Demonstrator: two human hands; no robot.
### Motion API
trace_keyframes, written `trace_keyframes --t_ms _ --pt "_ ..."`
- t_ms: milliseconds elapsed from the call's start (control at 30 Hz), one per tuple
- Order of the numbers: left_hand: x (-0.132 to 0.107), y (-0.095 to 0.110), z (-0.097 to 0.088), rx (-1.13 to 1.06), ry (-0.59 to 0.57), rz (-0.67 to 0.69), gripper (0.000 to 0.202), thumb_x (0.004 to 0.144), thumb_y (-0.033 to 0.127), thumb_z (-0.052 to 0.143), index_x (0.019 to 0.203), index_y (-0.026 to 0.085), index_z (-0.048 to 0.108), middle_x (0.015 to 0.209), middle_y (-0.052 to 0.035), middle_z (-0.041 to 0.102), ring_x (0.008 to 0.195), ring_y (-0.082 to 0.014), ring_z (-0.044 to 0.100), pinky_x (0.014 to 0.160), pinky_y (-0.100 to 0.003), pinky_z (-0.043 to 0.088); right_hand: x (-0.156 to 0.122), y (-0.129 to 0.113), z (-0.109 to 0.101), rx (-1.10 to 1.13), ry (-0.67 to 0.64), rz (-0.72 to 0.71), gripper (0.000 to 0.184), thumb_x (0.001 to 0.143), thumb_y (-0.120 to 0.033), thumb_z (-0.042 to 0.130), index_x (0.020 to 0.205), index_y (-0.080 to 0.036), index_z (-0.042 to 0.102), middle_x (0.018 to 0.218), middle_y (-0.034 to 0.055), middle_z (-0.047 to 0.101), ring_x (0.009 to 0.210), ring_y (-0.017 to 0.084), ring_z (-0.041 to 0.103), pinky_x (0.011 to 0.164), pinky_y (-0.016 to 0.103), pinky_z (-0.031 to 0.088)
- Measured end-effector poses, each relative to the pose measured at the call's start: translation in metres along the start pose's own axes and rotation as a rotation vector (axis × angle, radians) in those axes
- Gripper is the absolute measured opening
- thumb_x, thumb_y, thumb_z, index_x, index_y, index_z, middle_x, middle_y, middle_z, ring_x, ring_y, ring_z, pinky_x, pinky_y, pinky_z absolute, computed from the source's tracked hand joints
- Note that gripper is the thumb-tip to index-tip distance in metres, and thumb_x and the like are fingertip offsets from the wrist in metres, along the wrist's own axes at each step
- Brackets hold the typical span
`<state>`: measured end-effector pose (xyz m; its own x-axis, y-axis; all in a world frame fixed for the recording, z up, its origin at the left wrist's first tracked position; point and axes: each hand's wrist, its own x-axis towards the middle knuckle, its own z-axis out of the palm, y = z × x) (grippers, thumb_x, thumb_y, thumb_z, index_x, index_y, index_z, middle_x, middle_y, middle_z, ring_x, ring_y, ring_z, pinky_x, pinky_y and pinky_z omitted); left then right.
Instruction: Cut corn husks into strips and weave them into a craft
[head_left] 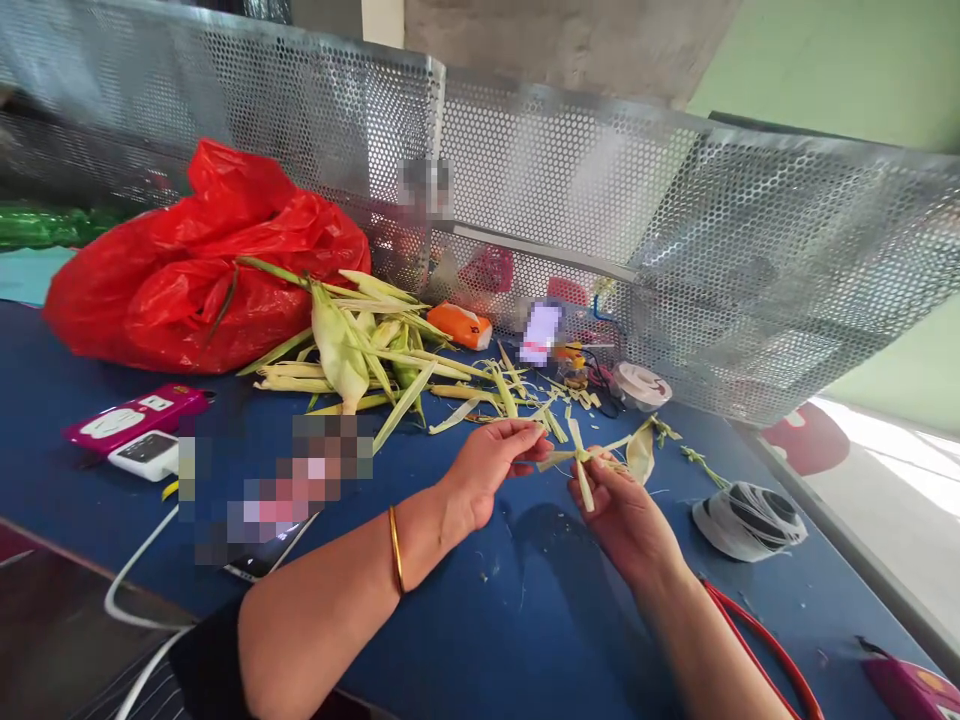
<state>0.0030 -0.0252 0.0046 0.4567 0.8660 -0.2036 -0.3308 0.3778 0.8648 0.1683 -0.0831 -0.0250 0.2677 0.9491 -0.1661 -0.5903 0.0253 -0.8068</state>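
Note:
A small cross-shaped piece of pale folded corn husk strips (581, 457) is pinched between the thumb and fingers of my right hand (619, 510). Its loose ends stick out to several sides. My left hand (495, 465) has its fingers drawn together at the strip end that points left, and they partly hide that end. A gold bangle (396, 550) circles my left wrist. Just beyond my hands lie cut husk scraps (555, 415). A heap of corn husks (341, 350) spreads farther back to the left.
A big red plastic bag (225, 270) rests at the back left by a perforated metal screen (540, 150). Phones, a magenta box (139, 415) and a white cable (120, 570) occupy the left. On the right are a ribbon roll (748, 522), white tape roll (641, 387) and red-handled tool (772, 650).

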Motion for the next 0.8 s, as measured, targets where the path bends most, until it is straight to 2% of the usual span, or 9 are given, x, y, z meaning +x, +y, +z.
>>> trace_keyframes --t_ms 200,367,533,667,800 --pt "-0.001 -0.001 0.001 0.064 0.040 0.053 0.017 0.077 0.033 0.074 0.083 0.018 0.071 0.088 -0.0045 0.073 0.092 -0.0160 0.065 0.085 -0.030 0.043 -0.001 -0.004 -0.003 0.018 -0.007 0.031 0.026 0.062 -0.020 0.086 0.078 -0.019 0.065 0.070 -0.0041 0.067 0.054 0.009 0.058 0.050 0.021 0.050" --pt "-0.003 -0.001 0.002 0.115 -0.073 0.037 0.021 0.073 0.035 0.076 0.083 0.017 0.074 0.098 -0.0068 0.074 0.101 -0.0181 0.063 0.094 -0.032 0.041 -0.003 -0.004 0.000 0.029 0.032 0.069 0.030 0.057 -0.020 0.088 0.079 -0.017 0.068 0.067 -0.0051 0.064 0.049 0.005 0.052 0.048 0.018 0.047" --pt "-0.007 -0.002 0.004 0.202 -0.151 -0.021 0.020 0.070 0.035 0.078 0.077 0.017 0.073 0.093 -0.0054 0.073 0.095 -0.0174 0.064 0.085 -0.029 0.043 -0.005 -0.003 0.003 -0.028 -0.007 0.039 0.032 0.059 -0.022 0.087 0.085 -0.018 0.068 0.070 -0.0036 0.067 0.049 0.007 0.055 0.049 0.019 0.048" --pt "-0.007 -0.002 0.005 0.283 -0.147 0.024 0.014 0.075 0.031 0.073 0.079 0.018 0.073 0.087 -0.0040 0.071 0.085 -0.0166 0.064 0.072 -0.028 0.044 -0.006 -0.001 0.006 -0.008 0.022 0.072 0.038 0.056 -0.020 0.088 0.088 -0.019 0.068 0.071 -0.0037 0.069 0.053 0.006 0.057 0.051 0.016 0.048" --pt "-0.007 -0.003 0.006 0.357 -0.143 0.083 0.010 0.077 0.026 0.068 0.078 0.017 0.072 0.078 -0.0032 0.068 0.078 -0.0152 0.061 0.068 -0.027 0.043 -0.008 0.000 0.007 -0.046 0.016 0.016 0.040 0.055 -0.022 0.088 0.090 -0.019 0.068 0.075 -0.0030 0.070 0.055 0.007 0.057 0.053 0.017 0.049"
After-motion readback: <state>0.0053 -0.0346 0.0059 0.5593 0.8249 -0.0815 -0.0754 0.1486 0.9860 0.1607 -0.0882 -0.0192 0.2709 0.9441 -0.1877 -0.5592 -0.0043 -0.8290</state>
